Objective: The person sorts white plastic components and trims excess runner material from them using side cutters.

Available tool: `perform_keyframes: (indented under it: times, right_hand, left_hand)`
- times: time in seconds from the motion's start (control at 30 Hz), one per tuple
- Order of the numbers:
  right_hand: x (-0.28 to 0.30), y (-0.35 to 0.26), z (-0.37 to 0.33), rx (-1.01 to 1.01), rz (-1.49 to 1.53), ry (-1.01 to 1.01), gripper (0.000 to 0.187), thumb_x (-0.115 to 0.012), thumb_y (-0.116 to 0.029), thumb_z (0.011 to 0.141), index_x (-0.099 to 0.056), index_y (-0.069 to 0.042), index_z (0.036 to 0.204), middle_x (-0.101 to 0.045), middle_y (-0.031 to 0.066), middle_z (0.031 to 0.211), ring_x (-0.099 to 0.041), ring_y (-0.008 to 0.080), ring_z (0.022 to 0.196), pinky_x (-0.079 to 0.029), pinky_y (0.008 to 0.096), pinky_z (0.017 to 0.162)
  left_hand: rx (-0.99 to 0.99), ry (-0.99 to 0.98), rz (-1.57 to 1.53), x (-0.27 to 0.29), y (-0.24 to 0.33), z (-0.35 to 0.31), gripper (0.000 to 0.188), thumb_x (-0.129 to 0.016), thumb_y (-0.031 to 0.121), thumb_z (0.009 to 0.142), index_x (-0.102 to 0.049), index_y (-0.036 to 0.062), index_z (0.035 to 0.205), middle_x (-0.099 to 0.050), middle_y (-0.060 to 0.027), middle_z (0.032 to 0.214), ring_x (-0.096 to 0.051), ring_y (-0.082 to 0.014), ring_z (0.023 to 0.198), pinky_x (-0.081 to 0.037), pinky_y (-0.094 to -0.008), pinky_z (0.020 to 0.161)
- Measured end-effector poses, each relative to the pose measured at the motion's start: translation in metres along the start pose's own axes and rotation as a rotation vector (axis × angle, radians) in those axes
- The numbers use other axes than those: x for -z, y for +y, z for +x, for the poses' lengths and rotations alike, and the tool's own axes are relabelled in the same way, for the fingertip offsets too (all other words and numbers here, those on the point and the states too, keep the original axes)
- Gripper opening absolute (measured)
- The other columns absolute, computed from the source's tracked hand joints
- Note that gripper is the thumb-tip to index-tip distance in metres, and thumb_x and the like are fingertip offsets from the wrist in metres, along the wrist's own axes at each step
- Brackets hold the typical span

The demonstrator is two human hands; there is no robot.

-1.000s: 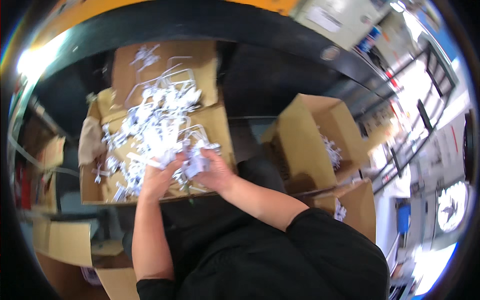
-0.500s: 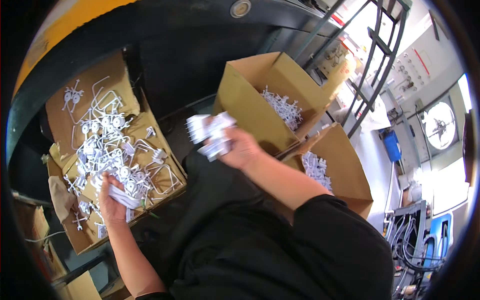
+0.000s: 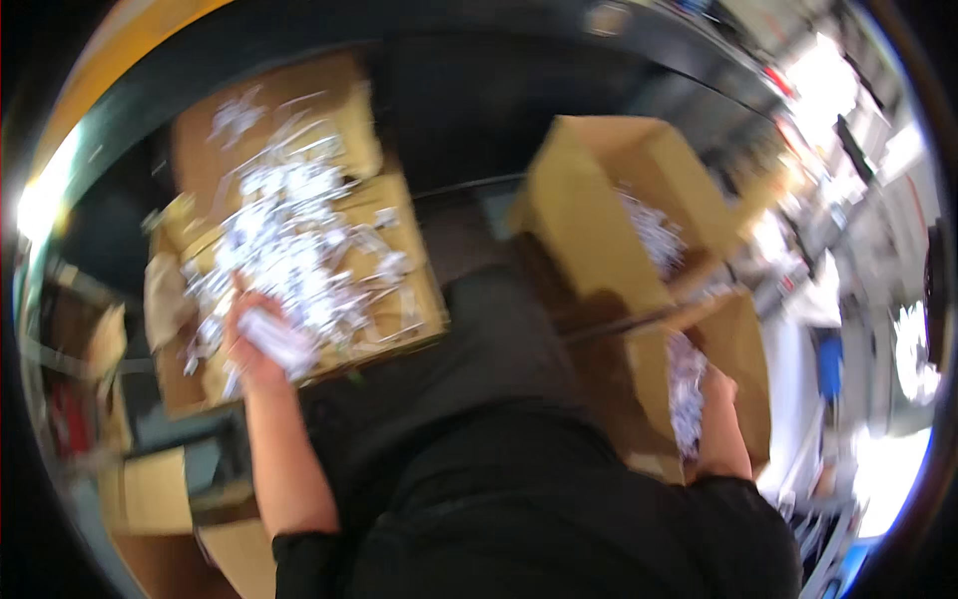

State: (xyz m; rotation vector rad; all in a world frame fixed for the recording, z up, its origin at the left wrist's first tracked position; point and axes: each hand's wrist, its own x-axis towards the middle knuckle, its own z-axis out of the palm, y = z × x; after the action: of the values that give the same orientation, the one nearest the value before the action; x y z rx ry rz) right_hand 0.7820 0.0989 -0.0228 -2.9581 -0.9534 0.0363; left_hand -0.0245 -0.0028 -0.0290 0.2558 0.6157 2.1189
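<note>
My left hand (image 3: pixel 249 344) is closed around a white plastic piece (image 3: pixel 279 342) over the near edge of a flattened cardboard box (image 3: pixel 394 215). Beyond that hand, a heap of white plastic parts (image 3: pixel 289 235) lies on the cardboard, some with rods or round ends, all smeared by motion. On the right, my right hand (image 3: pixel 718 387) reaches into the nearer cardboard carton (image 3: pixel 750 339), beside a pile of small white plastic parts (image 3: pixel 687 389). Its fingers are blurred and partly hidden, so whether anything is in them does not show.
A taller open carton (image 3: pixel 569 210) with more white parts (image 3: pixel 654 232) stands behind the nearer one. Further open cardboard boxes (image 3: pixel 150 494) sit at lower left. A dark machine panel (image 3: pixel 459 110) closes off the far side.
My right hand has moved right and down from between the boxes into the nearer carton; the white pieces it held no longer show in it. The whole view has swung, blurring everything.
</note>
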Motion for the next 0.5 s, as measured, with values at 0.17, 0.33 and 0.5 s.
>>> perform_keyframes:
  times: [0.17,0.33,0.5]
  right_hand:
    - [0.031,-0.112,-0.044,0.741,0.63,0.637,0.042,-0.06,-0.002,0.078,-0.055,0.008,0.118,-0.056,0.0224,0.121,-0.053,0.0341,0.114,-0.042,0.0406,0.098]
    - [0.086,-0.271,-0.171,1.451,0.863,0.239,0.046,-0.058,0.001,0.079,-0.051,0.001,0.125,-0.053,0.0176,0.126,-0.047,0.0309,0.12,-0.036,0.0384,0.103]
    - [0.052,-0.365,-0.401,2.021,0.557,-0.409,0.029,-0.064,-0.004,0.075,-0.062,-0.005,0.104,-0.059,0.0132,0.114,-0.054,0.0307,0.112,-0.042,0.0385,0.098]
  left_hand:
    - [-0.103,-0.345,-0.38,-0.027,0.052,-0.013,0.035,-0.052,0.017,0.093,-0.053,0.0015,0.125,-0.062,-0.012,0.105,-0.058,-0.0261,0.106,-0.039,-0.0518,0.104]
    - [-0.236,-0.055,-0.331,-0.006,0.093,-0.009,0.033,-0.056,0.016,0.085,-0.057,0.0005,0.115,-0.065,-0.0156,0.098,-0.062,-0.0301,0.094,-0.044,-0.0495,0.097]
    - [-0.333,0.285,-0.378,0.007,0.106,-0.008,0.024,-0.052,0.012,0.084,-0.059,0.0007,0.104,-0.063,-0.0112,0.09,-0.061,-0.0269,0.087,-0.047,-0.0472,0.091]
